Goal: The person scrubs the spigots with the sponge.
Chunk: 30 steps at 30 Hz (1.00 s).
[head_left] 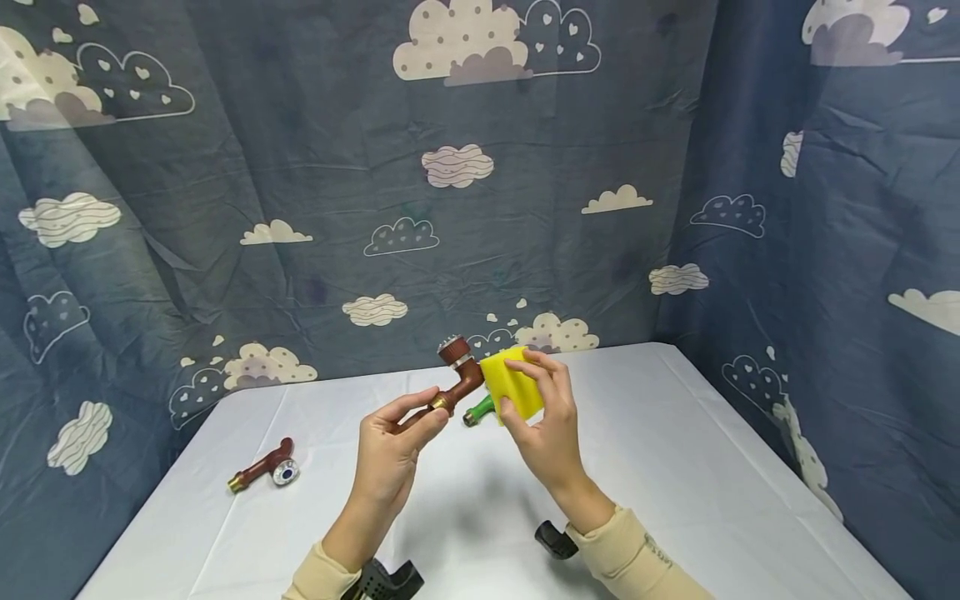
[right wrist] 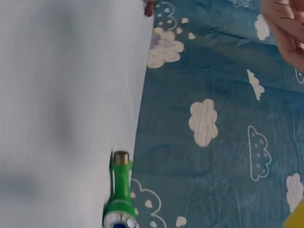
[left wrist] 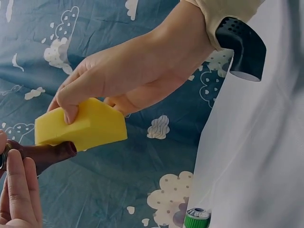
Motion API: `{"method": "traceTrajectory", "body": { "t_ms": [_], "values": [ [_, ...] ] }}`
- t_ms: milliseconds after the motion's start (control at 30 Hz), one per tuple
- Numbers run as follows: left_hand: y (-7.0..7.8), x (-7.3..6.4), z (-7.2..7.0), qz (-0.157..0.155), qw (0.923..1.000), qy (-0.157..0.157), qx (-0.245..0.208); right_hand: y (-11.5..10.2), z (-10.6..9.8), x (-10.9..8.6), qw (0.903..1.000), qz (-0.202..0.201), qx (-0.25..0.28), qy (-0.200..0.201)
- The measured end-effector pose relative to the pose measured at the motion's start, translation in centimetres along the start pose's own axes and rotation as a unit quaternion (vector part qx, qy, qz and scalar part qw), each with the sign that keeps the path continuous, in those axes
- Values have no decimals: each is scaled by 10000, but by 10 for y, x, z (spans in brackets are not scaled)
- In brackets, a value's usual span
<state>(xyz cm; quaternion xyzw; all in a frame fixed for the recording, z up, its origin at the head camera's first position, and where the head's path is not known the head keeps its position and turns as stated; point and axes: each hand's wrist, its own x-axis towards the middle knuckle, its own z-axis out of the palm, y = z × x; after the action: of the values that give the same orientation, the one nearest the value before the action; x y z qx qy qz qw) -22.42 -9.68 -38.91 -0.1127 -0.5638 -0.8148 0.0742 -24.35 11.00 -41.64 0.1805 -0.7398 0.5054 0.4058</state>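
Note:
My left hand (head_left: 388,454) pinches a brown pipe (head_left: 469,377) near its brass collar, above the table. The pipe's bowl points up and has a silvery metal top. In my right hand (head_left: 553,437), a yellow sponge (head_left: 513,390) is gripped between thumb and fingers, close beside the pipe's bend. From the left wrist view, the sponge (left wrist: 95,128) lies along the brown pipe (left wrist: 52,154); whether they touch I cannot tell. The right wrist view catches just a corner of the sponge (right wrist: 297,218).
A green pipe (head_left: 478,412) with a metal end lies on the table behind the sponge, partly hidden. Another brown pipe (head_left: 262,465) lies at the left of the white-covered table (head_left: 675,467). Dark cloud-patterned cloth (head_left: 322,167) hangs behind and at the sides.

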Motion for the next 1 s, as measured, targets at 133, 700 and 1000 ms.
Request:
{"method": "traceTrajectory", "body": {
  "t_ms": [133, 700, 1000],
  "values": [
    [0, 0, 0, 16, 9999, -63, -148, -2, -2, 5, 9928, 887, 789, -189],
    [-24, 3, 2, -666, 9959, -225, -577, -12, -9, 15, 8784, 2628, 3990, -116],
    [-29, -2, 2, -950, 9883, -1186, 154, -15, -10, 12, 9123, 1973, 3584, -193]
  ]
}}
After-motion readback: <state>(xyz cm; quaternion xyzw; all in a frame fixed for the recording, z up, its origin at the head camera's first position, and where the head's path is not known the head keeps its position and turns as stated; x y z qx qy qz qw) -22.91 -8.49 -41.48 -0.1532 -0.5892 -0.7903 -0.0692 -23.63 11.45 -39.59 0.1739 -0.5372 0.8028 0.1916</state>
